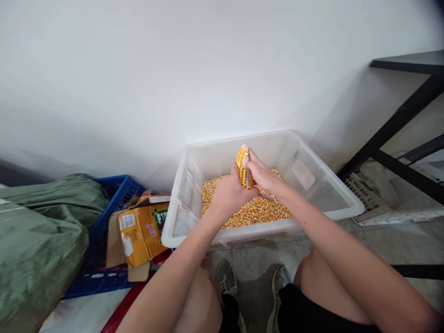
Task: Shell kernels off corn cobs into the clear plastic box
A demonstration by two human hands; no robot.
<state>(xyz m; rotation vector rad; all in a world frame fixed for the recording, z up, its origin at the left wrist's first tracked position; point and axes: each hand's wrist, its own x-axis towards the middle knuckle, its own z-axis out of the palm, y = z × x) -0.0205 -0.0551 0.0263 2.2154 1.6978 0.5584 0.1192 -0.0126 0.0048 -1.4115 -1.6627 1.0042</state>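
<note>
1. The person's left hand is curled around the lower part of a corn cob.
2. The right hand grips the cob's right side, at a strip bare of kernels (yellow rows remain on the left).
3. The cob stands nearly upright in both hands, above the loose kernels in a clear plastic tub.
4. Left of the tub lie a torn cardboard box and a blue crate.

Between the forearms, room opens over the plastic bin; the white wall blocks passage behind.
</note>
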